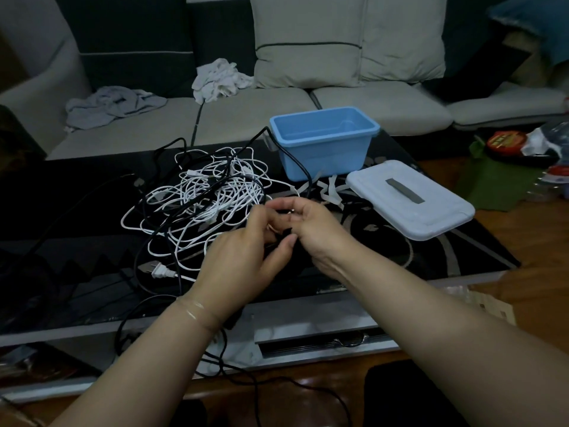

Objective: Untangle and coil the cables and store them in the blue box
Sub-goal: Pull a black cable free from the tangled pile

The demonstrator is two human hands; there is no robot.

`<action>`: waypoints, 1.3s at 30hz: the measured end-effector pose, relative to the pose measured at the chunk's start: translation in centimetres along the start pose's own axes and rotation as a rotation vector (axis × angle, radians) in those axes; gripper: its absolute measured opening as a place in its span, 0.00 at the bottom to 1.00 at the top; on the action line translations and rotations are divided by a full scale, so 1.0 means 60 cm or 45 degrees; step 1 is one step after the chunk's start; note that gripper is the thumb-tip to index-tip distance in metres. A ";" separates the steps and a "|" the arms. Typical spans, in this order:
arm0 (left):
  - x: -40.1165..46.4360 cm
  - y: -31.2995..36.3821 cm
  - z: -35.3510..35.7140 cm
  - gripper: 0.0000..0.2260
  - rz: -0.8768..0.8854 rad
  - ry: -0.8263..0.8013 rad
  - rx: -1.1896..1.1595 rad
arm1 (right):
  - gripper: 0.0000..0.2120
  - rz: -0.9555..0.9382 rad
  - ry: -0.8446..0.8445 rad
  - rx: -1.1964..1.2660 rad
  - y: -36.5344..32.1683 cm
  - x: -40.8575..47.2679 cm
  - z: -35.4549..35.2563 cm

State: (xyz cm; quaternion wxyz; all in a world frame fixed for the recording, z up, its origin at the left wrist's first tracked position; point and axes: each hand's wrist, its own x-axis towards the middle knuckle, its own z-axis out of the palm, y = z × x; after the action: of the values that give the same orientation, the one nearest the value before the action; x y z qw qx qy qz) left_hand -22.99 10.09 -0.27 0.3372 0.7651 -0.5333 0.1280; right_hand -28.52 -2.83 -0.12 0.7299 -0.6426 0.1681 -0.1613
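Both forearms reached in over the table's (308, 322) near edge. Just past it, the left hand (243, 260) and right hand (311, 232) met, fingers curled and pinching a black cable (278, 238) between them; whether it was already coiled could not be told. That cable trailed back toward the person, off the near edge. Beyond the left hand's fingertips lay the white and black tangle (209, 198), nearer that hand. Farther right, near the far edge, stood the blue box (323, 143), open, its lid (409, 198) beside it.
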 end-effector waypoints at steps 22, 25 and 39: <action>0.011 -0.005 0.008 0.03 -0.434 0.021 -0.242 | 0.13 0.110 0.367 0.263 0.007 0.000 0.026; 0.010 -0.004 0.004 0.05 -0.389 0.048 -0.183 | 0.13 0.097 0.373 0.267 0.006 0.000 0.030; 0.003 -0.008 -0.017 0.07 -0.287 -0.170 -0.382 | 0.15 0.104 0.361 0.236 -0.009 -0.013 0.014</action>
State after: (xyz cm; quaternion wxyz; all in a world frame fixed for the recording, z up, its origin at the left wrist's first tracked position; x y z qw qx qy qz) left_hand -22.30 10.73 0.41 0.4237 0.7680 -0.4784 -0.0426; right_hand -28.85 -1.82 0.51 0.7608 -0.5362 0.2797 -0.2354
